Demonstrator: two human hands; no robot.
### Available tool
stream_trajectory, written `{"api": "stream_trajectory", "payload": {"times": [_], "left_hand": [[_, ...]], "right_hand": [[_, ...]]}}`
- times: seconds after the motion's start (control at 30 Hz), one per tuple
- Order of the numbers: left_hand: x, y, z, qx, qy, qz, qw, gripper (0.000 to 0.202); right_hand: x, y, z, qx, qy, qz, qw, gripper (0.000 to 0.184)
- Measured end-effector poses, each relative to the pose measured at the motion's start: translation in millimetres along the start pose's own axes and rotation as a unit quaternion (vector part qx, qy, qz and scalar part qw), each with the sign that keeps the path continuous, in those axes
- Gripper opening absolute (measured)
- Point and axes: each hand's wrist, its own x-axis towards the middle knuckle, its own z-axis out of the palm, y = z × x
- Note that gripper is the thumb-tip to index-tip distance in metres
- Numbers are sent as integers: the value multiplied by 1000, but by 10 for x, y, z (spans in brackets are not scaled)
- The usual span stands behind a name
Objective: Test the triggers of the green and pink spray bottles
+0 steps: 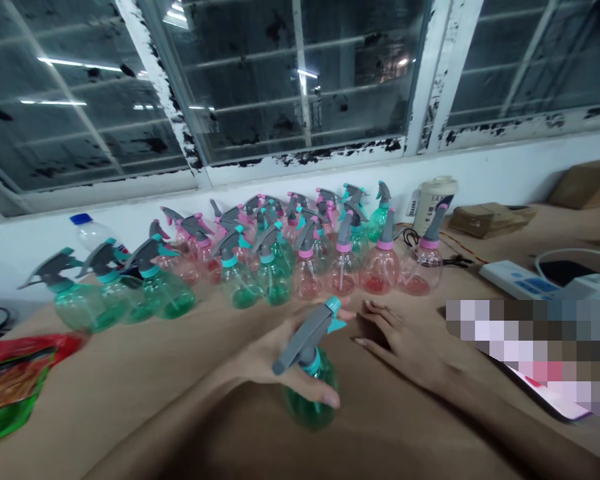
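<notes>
Below dark windows (350,100) with peeling frames, our left hand (267,347) grips a green spray bottle (310,362) toward the brown worktop (145,360)'s near edge; our right hand (403,341) is beside it, fingers loosely spread. More bottles (273,277) line the back edge.

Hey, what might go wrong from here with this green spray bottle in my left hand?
Your left hand holds the green spray bottle in front of closely packed bottles, so a careless swing might topple some. The rightmost bottle holds reddish liquid; if tipped and leaking, it might wet the nearby white power strip.
</notes>
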Motion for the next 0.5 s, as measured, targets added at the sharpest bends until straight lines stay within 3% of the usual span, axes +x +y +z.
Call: {"api": "stream_trajectory", "payload": {"times": [0.17, 0.4, 0.5], "left_hand": [[39, 72, 114, 108, 63, 70, 990, 50], [46, 51, 94, 176, 191, 70, 963, 41], [56, 46, 62, 187, 214, 80, 955, 39]], "right_hand": [[5, -33, -45, 1, -4, -6, 1000, 48], [-17, -4, -81, 6, -9, 7, 1000, 49], [-25, 23, -88, 7, -18, 10, 1000, 51]]}}
